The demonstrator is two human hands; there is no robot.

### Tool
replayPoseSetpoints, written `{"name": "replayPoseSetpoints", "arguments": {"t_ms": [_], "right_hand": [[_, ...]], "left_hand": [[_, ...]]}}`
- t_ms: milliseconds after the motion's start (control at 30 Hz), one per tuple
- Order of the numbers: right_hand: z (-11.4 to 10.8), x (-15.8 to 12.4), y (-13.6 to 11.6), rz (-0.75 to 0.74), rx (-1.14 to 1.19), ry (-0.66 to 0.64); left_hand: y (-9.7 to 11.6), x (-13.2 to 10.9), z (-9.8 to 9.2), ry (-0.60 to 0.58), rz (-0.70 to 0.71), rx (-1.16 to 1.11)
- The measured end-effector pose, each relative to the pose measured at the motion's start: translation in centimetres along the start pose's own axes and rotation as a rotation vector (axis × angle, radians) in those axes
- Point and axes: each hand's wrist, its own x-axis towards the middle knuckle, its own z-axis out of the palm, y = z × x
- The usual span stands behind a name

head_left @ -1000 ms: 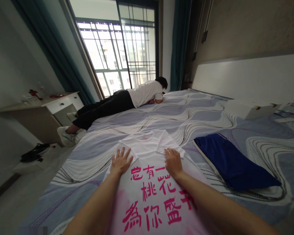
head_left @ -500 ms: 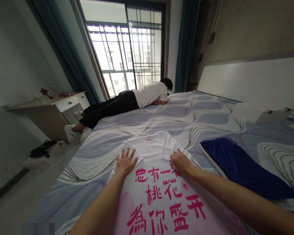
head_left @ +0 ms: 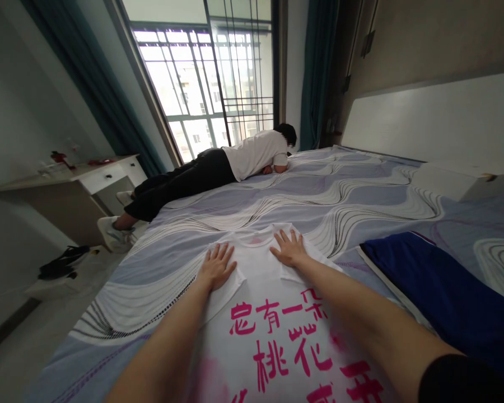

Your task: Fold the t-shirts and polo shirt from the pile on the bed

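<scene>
A white T-shirt (head_left: 260,280) with pink lettering and pink stains lies spread on the bed, its collar at the far end and its sleeves turned inward. My left hand (head_left: 216,266) rests on the left sleeve, fingers spread. My right hand (head_left: 289,249) lies flat on the right shoulder close to the collar, its fingers also apart. Neither hand grips the cloth. The shirt's lower part runs out of view at the bottom, and my right forearm covers some of its right side.
Folded blue clothing (head_left: 428,285) lies to the right on the patterned bedsheet (head_left: 302,210). A white box (head_left: 453,179) stands by the headboard (head_left: 428,117). Another person (head_left: 254,154) lies across the bed's far side. A desk (head_left: 75,190) stands at the left.
My right hand has moved forward and left, from the right sleeve to the shoulder by the collar, and its fingers have spread. My left hand stays on the left sleeve. The view has shifted slightly.
</scene>
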Motion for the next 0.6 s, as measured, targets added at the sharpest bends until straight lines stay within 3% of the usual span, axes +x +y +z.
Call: {"name": "replayPoseSetpoints", "arguments": {"t_ms": [133, 267, 433, 533, 600], "right_hand": [[-0.2, 3.0, 0.0, -0.007, 0.004, -0.001], [-0.4, 3.3, 0.3, -0.04, 0.035, 0.014], [-0.3, -0.8, 1.4, -0.029, 0.047, 0.045], [-0.2, -4.4, 2.1, -0.02, 0.038, 0.075], [-0.2, -6.8, 2.4, 0.0, 0.04, 0.091]], "left_hand": [[-0.8, 2.7, 0.2, -0.012, -0.05, -0.026], [-1.1, 3.3, 0.2, -0.024, -0.059, -0.01], [-0.5, 2.8, 0.1, 0.062, -0.098, 0.09], [0.7, 1.9, 0.0, 0.135, -0.264, 0.138], [1.8, 0.6, -0.1, 0.122, -0.41, 0.097]]}}
